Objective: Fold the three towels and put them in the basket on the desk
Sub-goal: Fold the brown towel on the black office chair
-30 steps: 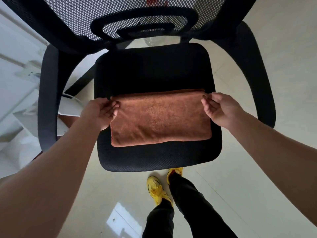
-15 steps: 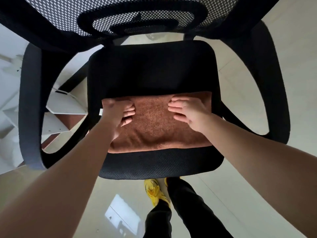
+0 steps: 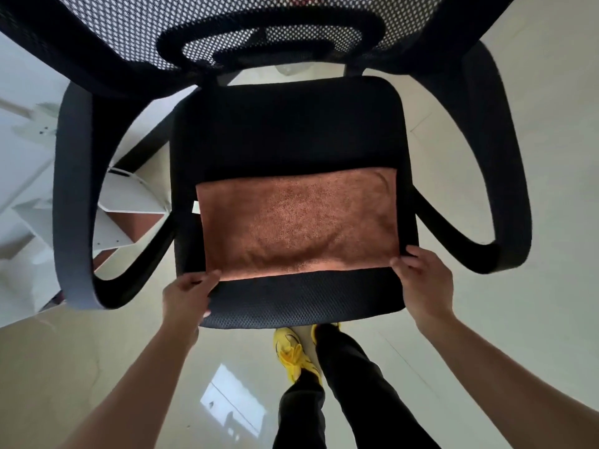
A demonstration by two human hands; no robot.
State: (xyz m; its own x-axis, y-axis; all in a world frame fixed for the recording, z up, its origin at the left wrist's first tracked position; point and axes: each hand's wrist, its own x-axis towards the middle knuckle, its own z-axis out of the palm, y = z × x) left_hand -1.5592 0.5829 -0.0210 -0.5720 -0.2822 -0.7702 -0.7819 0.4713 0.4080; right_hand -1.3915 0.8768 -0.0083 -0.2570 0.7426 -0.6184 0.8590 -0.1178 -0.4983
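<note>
A brown towel (image 3: 296, 223) lies flat as a folded rectangle on the black seat (image 3: 285, 134) of an office chair. A small white tag sticks out at its left edge. My left hand (image 3: 188, 294) pinches the towel's near left corner. My right hand (image 3: 421, 280) pinches the near right corner. Both hands rest at the seat's front part. No basket or other towels are in view.
The chair's mesh backrest (image 3: 259, 27) rises at the top and its armrests (image 3: 74, 202) curve down both sides. White furniture panels (image 3: 29, 176) stand on the left. My legs and a yellow shoe (image 3: 291, 354) stand on the pale tiled floor in front of the seat.
My hands moved from the towel's far corners to pressing flat on its middle, then drew back to its near corners. The towel stays in the same folded shape on the seat.
</note>
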